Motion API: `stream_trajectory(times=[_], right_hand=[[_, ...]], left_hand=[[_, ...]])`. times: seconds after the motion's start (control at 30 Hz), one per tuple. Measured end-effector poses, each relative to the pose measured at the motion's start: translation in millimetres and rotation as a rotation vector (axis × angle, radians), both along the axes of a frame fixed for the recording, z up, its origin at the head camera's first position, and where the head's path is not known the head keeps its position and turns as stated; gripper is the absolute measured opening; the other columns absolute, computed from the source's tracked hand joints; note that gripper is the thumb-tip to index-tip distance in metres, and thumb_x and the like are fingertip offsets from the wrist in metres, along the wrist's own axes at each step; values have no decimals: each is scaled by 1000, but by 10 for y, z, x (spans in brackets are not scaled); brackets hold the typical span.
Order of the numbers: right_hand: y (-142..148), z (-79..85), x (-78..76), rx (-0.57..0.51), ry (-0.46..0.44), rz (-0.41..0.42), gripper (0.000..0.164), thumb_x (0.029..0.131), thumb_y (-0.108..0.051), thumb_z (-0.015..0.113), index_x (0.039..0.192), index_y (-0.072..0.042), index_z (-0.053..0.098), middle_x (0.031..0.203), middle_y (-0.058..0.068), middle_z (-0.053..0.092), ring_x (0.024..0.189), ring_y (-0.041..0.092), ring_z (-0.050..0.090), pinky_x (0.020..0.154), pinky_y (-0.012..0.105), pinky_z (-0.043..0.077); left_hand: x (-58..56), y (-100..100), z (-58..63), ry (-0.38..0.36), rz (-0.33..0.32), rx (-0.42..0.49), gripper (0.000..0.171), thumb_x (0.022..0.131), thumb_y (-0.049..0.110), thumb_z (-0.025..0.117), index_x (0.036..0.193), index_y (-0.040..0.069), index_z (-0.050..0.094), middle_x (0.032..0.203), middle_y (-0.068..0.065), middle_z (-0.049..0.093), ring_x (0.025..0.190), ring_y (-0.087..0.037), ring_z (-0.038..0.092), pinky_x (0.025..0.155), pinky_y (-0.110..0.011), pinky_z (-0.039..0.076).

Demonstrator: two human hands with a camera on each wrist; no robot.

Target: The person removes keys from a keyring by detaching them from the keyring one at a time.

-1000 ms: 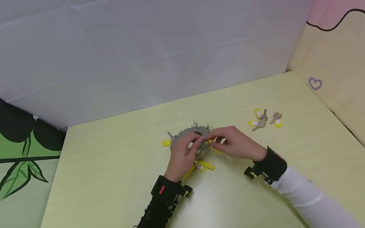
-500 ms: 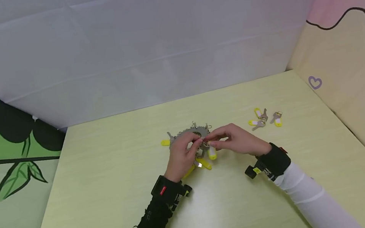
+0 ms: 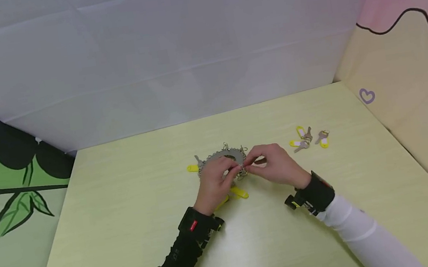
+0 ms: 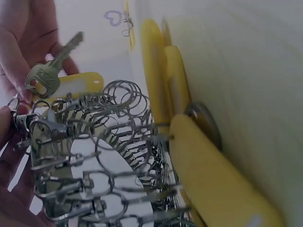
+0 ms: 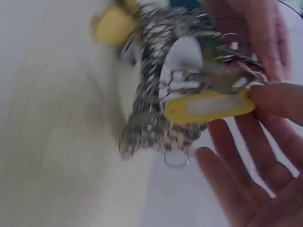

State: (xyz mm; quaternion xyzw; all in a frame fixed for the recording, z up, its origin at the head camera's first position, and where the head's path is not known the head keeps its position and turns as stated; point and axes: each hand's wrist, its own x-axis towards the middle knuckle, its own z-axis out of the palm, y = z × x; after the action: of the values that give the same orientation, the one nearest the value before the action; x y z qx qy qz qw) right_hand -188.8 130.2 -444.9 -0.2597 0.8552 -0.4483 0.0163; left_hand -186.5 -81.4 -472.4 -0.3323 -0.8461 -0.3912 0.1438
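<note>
A flat grey metal key ring holder (image 3: 220,154), its rim crowded with small swivel clasps (image 4: 87,187), stands at the middle of the table. My left hand (image 3: 214,181) grips its near right part, thumb and forefinger at one clasp. Facing it, my right hand (image 3: 275,166) pinches the small ring of a key (image 4: 45,75) with a yellow key tag (image 5: 208,108), right at that clasp. The key sticks up beside the tag in the left wrist view. More yellow tags (image 3: 239,192) hang from the holder's near side, and another tag (image 3: 193,168) with a key lies at its left.
Several loose keys (image 3: 303,144) with yellow tags lie on the table (image 3: 127,217) at the back right. A pale cloth wall (image 3: 171,58) rises behind the table, and a beige panel (image 3: 408,99) borders its right side.
My right hand has turned and shifted slightly, and the tag that hung below its fingers is now hidden behind them in the head view. My left hand stays almost in place.
</note>
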Motion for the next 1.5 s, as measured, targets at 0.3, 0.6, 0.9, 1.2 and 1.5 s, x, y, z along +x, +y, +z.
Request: stream_trajectory(times=[0.3, 0.6, 0.9, 1.2, 1.5], right_hand=[[-73, 9, 54, -5, 189, -105, 8, 86, -12, 74, 92, -14, 78, 84, 2, 77, 74, 4, 67, 63, 29, 61], [-90, -76, 23, 26, 263, -35, 8, 85, -10, 73, 91, -13, 77, 85, 1, 77, 75, 2, 68, 66, 27, 61], [-112, -92, 21, -77, 140, -152, 9, 87, -10, 71, 92, -9, 78, 79, 6, 77, 66, 3, 67, 61, 30, 61], [-26, -77, -1, -38, -36, -12, 7, 86, -12, 74, 91, -15, 78, 86, 3, 77, 74, 4, 67, 68, 30, 60], [-19, -12, 15, 61, 219, 45, 16, 81, -12, 79, 96, -14, 79, 88, 1, 79, 77, 1, 67, 66, 29, 61]], left_hand=[[27, 2, -12, -10, 22, 10, 11, 96, 22, 62, 94, 14, 70, 87, 2, 67, 75, -9, 51, 69, -34, 47], [18, 5, -35, 26, 15, 21, 12, 97, 21, 62, 94, 13, 70, 86, 1, 66, 73, -9, 50, 67, -33, 46], [21, -5, -30, 14, 6, 4, 9, 96, 19, 63, 97, 14, 71, 92, 1, 68, 82, -10, 54, 74, -35, 49], [14, 3, -54, 24, -4, 5, 11, 97, 20, 62, 96, 13, 70, 89, 0, 68, 76, -9, 53, 66, -33, 47], [15, 11, -33, 15, -34, 22, 10, 96, 19, 63, 96, 13, 71, 90, 1, 68, 80, -8, 55, 69, -32, 50]])
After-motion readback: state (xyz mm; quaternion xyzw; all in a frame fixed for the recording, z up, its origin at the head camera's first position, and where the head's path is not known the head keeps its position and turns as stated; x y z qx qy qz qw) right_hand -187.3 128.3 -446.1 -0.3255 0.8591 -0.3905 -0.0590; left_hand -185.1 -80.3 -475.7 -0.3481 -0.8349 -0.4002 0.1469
